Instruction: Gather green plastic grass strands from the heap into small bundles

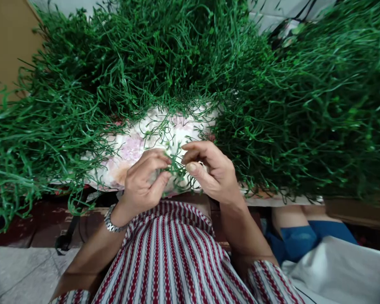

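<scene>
we see a small green sprig point(174, 168) above the near part of the flowered sheet point(129, 147), between the two hands. our left hand point(147, 181) seems to pinch it between thumb and fingertips; our right hand point(210, 171) is curled just beside it, thumb and forefinger bent, and we cannot tell whether they touch a strand or merely hover next to it. we judge the sprig to be very light, with thin, bendy strands that should flex rather than snap, though their narrow ends may tear or catch on their neighbours. the sheen on some strands hints at a smooth, slightly slick skin, so we would take hold where several strands gather, with a light fingertip pinch, and avoid tugging one loose tip. now the count: two hands, one metal watch point(114, 219) on our left wrist, near the front edge of the sheet, and one striped garment point(174, 257) in front of the sheet. the green stems point(164, 50) pile up in one joined mass around the sheet, to its left, behind it and to its right, far too tangled to number; a few thin ones lie loose on the sheet itself, overlapping too much for a sure count. whether our fingers have one sprig or several, we cannot tell. one other person's legs point(299, 232), partly in blue, show to the right of the sheet and nearer to us.
</scene>
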A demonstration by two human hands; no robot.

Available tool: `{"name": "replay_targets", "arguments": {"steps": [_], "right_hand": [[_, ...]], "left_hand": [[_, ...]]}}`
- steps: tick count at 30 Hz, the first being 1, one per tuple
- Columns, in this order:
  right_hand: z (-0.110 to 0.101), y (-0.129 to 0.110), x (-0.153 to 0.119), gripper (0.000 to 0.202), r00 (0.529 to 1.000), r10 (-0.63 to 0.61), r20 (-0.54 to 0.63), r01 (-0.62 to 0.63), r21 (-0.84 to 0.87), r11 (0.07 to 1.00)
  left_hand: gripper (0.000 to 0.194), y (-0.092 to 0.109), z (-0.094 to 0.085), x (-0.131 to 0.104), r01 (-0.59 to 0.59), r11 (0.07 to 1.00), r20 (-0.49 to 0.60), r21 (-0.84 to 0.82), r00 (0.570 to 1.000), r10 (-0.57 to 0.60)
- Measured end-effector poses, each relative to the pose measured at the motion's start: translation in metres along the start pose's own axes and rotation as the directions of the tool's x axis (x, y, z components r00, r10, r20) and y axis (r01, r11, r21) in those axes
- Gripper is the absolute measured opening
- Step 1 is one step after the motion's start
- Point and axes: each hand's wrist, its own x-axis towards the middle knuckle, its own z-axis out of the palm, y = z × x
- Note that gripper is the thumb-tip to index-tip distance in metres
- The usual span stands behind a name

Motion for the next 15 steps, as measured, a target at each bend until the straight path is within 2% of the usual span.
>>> {"name": "replay_targets", "arguments": {"steps": [5,9,13,15], "right_hand": [[0.003,0.013,-0.013,0.026,0.996,0.077,-0.039,-0.074,0.051,0.996],[0.009,0.021,-0.023,0.030,0.988,0.154,-0.008,-0.152,0.113,0.982],[0.015,0.025,-0.028,0.022,0.989,0.124,0.078,-0.134,0.132,0.982],[0.016,0.025,-0.028,0.021,0.992,0.080,0.095,-0.089,0.102,0.991]], "left_hand": [[0.013,0.001,-0.007,-0.025,0.131,0.979,-0.206,-0.157,0.965,-0.162],[0.013,-0.012,-0.004,-0.039,0.150,0.959,-0.331,-0.239,0.916,-0.226],[0.014,-0.025,-0.003,-0.049,0.120,0.951,-0.354,-0.284,0.909,-0.221],[0.013,-0.025,-0.009,-0.053,0.149,0.942,-0.316,-0.300,0.916,-0.246]]}}
